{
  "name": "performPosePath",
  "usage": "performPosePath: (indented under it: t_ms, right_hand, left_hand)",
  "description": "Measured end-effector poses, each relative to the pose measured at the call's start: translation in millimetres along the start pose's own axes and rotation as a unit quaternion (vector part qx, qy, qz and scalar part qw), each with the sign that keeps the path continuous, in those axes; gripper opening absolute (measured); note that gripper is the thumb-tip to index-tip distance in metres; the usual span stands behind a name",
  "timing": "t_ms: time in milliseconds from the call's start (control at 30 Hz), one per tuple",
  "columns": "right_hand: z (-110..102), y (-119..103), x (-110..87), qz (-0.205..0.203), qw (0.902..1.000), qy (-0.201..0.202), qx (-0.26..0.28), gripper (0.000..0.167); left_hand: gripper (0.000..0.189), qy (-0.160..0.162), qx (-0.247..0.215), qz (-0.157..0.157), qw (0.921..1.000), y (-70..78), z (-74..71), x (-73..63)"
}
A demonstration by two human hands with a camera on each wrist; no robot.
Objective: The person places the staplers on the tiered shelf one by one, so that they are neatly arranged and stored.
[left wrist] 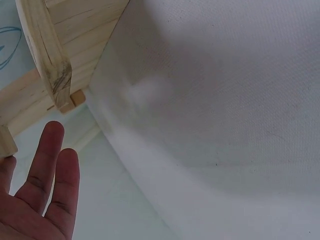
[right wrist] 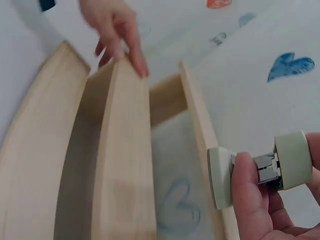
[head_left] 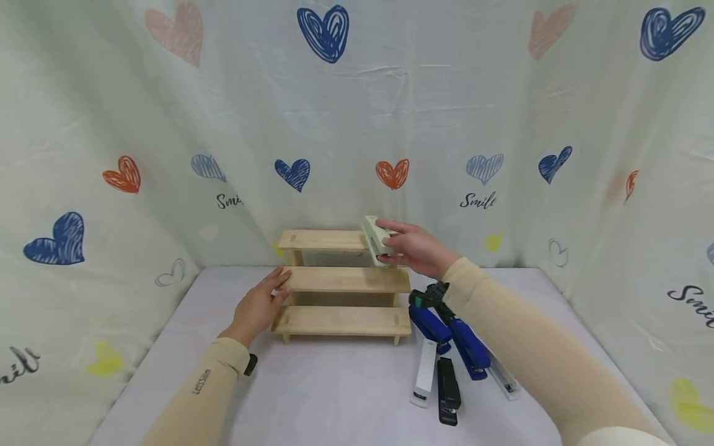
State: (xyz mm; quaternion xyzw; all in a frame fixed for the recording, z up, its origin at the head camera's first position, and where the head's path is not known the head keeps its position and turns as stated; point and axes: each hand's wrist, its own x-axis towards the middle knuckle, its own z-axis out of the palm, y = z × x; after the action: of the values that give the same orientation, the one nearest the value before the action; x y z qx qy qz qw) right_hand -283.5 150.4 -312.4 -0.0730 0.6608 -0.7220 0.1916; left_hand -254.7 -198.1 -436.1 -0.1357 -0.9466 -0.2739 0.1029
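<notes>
A pale green stapler is gripped in my right hand, held at the right end of the top step of a three-tier wooden rack. In the right wrist view the stapler overlaps the top board, and the thumb and fingers are around its body. My left hand rests at the left end of the middle step, fingertips on the board. Seen from the left wrist, the fingers of the left hand are extended beside the rack's end.
To the right of the rack lie several staplers: two blue ones, a white one, a black one and a clear one partly under the right forearm. A white curtain with printed hearts hangs behind the white table.
</notes>
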Motion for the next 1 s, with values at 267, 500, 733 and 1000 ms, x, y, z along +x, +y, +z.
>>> performPosePath:
  t_ms: [267,500,733,1000]
  right_hand:
    - [68.1,-2.7,56.4,0.018,0.9990,0.000,0.042,0.055]
    - [94.1,0.9,80.8,0.023,0.9984,0.020,0.047,0.055]
    - [103.3,3.0,87.5,0.023,0.9991,0.022,0.030,0.055]
    - [113.3,5.2,90.6,0.012,0.9992,0.036,-0.013,0.059]
  left_hand:
    - [0.048,0.003,-0.007,-0.007,0.9999,-1.3,-0.6,-1.6]
    - [0.048,-0.005,0.002,-0.019,0.9998,0.8,-0.2,0.5]
    - [0.048,0.004,-0.002,-0.013,0.9999,5.8,-0.8,-0.1]
    - [0.047,0.003,0.003,-0.015,0.9999,4.4,-1.0,-1.1]
